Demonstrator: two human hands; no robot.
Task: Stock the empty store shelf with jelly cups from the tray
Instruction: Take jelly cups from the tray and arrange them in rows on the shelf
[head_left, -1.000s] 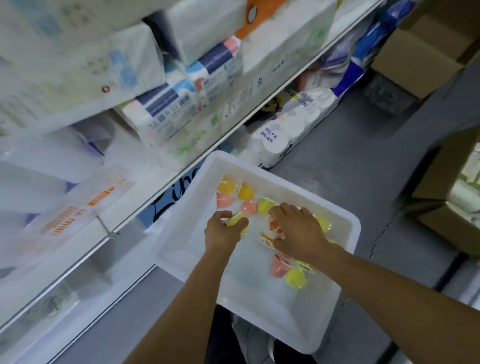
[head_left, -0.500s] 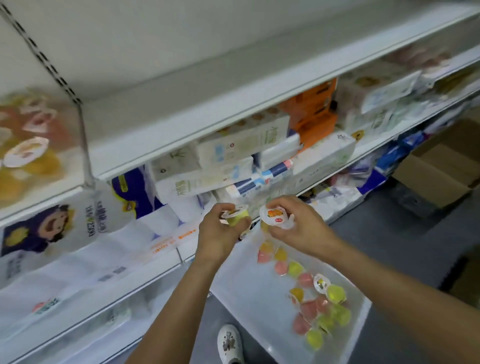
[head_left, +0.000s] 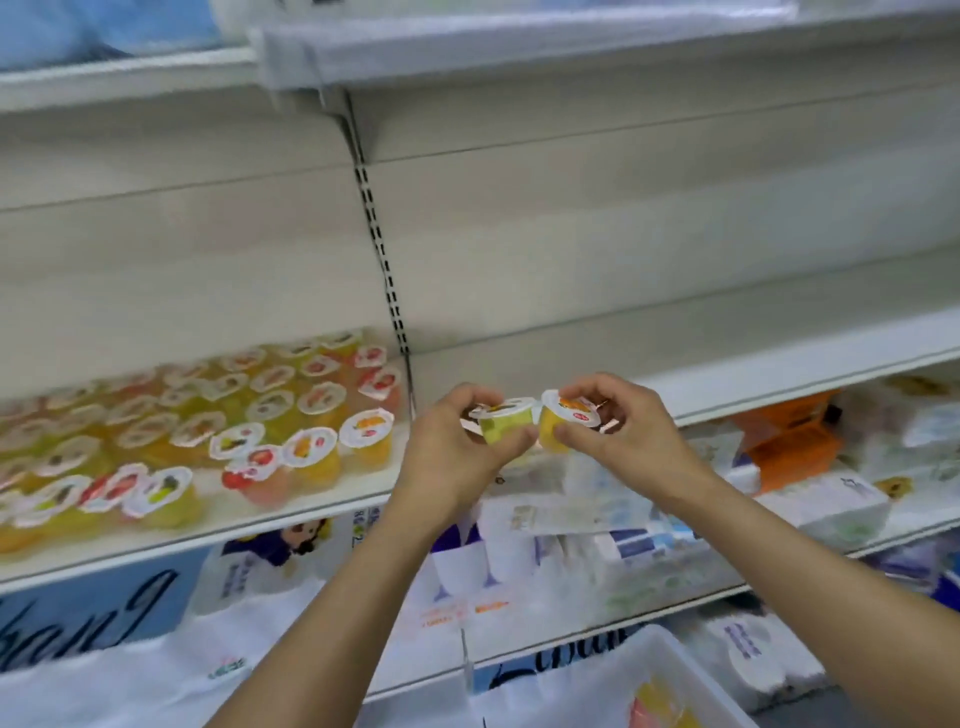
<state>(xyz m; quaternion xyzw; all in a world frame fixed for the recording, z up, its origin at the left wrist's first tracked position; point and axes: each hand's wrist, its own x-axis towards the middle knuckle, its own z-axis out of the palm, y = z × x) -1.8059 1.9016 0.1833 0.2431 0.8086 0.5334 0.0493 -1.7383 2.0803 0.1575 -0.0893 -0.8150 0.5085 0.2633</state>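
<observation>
Before empty shelf (head_left: 675, 358), side-by-side jelly cups (head_left: 506, 423) in both hands' (head_left: 452, 452) fingertips.

White store shelf (head_left: 332, 501) across the middle of the frame, bearing rows of lidded jelly cups (head_left: 218, 415) on its left section, bare on the right section (head_left: 727, 374); lower shelf (head_left: 691, 600) below right, stacked with white packaged goods (head_left: 826, 501)
</observation>
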